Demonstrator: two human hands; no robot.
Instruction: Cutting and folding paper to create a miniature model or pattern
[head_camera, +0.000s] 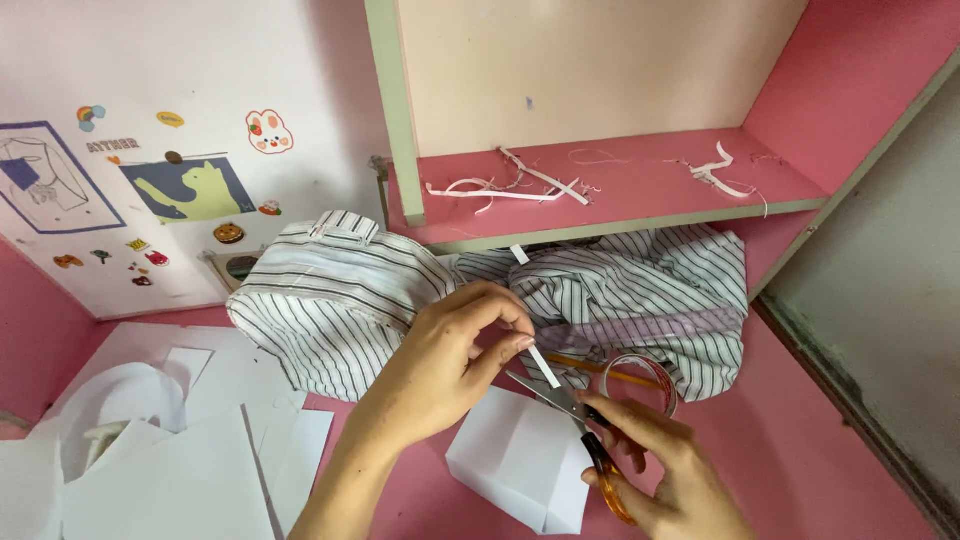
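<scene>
The left hand (450, 360) pinches a narrow white strip (543, 364) that rises from the striped shirt (400, 290) on the pink desk (800, 450). The right hand (660, 465) grips orange-handled scissors (585, 430), blades parted at the strip just in front of the shirt. This looks like the trimming step; closing the blades cleanly calls for a taut strip, clear of the shirt. A folded white paper (515, 465) lies below the shirt.

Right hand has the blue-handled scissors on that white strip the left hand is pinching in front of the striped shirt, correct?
Not quite: the head view shows the scissors in the right hand have orange handles, not blue. The left hand does pinch the white strip in front of the striped shirt.
</scene>
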